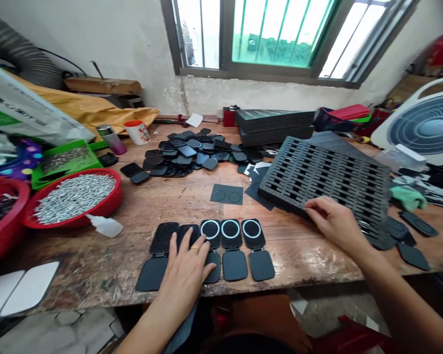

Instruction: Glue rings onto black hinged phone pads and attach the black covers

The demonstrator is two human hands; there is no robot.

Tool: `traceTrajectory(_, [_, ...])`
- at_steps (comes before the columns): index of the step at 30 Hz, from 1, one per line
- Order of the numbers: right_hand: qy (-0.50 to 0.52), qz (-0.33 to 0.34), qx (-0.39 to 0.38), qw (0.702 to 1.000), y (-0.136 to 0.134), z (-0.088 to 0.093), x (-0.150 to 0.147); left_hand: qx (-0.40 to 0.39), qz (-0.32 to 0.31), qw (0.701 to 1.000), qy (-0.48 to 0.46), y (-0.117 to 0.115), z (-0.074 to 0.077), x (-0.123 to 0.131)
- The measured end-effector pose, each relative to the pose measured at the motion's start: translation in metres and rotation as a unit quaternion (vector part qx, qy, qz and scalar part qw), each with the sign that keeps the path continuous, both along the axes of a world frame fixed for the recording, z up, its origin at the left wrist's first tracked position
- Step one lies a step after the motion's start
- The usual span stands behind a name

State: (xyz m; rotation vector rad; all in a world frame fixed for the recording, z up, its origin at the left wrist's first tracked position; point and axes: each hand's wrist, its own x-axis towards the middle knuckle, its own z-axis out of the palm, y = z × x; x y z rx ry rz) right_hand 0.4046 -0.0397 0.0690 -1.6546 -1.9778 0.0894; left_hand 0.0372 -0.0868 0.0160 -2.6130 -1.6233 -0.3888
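Five black folding pads lie unfolded in a row at the front of the table. White rings show on the third pad (pixel 210 231), the fourth pad (pixel 231 233) and the rightmost pad (pixel 253 233); the leftmost pad (pixel 164 238) shows no white ring. My left hand (pixel 186 263) rests with fingers spread over the second and third pads, partly covering them. My right hand (pixel 328 219) is closed in a pinch at the front edge of a slotted black foam tray (pixel 328 172); whatever lies between its fingertips is hidden. A dark sheet with two circle outlines (pixel 227 194) lies behind the row.
Many black pads (pixel 192 152) are heaped at the back. To the left are a red bowl of metal pins (pixel 77 199), a white squeeze bottle (pixel 105 226), a cup (pixel 137 132) and a green tray (pixel 66 160). A fan (pixel 428 120) stands at right, near loose pads (pixel 413 255).
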Motion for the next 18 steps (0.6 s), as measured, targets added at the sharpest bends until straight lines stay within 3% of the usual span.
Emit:
traceTrajectory(3, [-0.073, -0.087, -0.033, 0.993, -0.006, -0.003, 0.062, 0.011, -0.017, 1.0, 0.006, 0.003, -0.005, -0.005])
traceTrajectory(6, [-0.115, -0.106, -0.074, 0.985, -0.011, -0.01, 0.093, 0.02, -0.014, 1.0, 0.012, 0.007, -0.008, -0.009])
traceTrajectory(11, [-0.107, -0.122, -0.065, 0.985, -0.008, -0.018, 0.098, 0.031, -0.011, 0.999, 0.029, 0.01, -0.005, -0.016])
traceTrajectory(18, [-0.205, -0.061, -0.048, 0.976, 0.002, -0.023, 0.102, 0.026, 0.002, 0.999, 0.023, 0.007, -0.003, -0.033])
